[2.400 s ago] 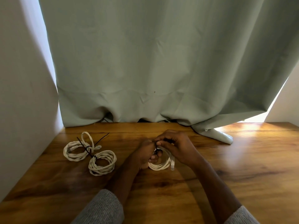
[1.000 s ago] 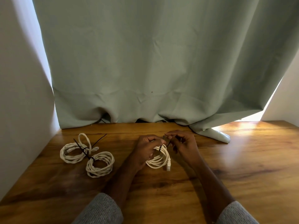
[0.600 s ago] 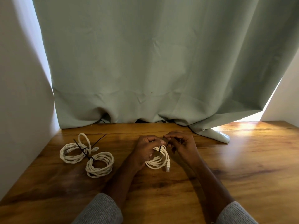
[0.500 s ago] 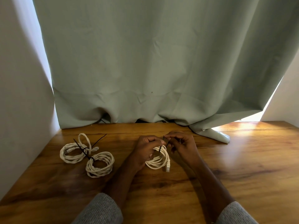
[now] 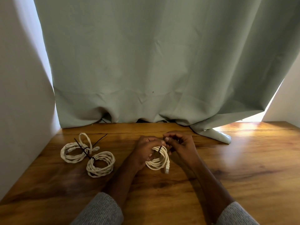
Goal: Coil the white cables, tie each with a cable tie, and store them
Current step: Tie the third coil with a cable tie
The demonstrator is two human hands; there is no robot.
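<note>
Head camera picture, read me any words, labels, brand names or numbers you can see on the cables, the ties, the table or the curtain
None: no readable text anywhere in this view.
Coiled white cable in the hands, plug: no print visible.
Two tied coils, black cable ties: no markings visible.
Wooden table, green curtain: plain, no labels or signs.

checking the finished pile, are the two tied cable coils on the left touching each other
Touching: the head view shows the rear coil meeting the front coil at their black cable ties.
</note>
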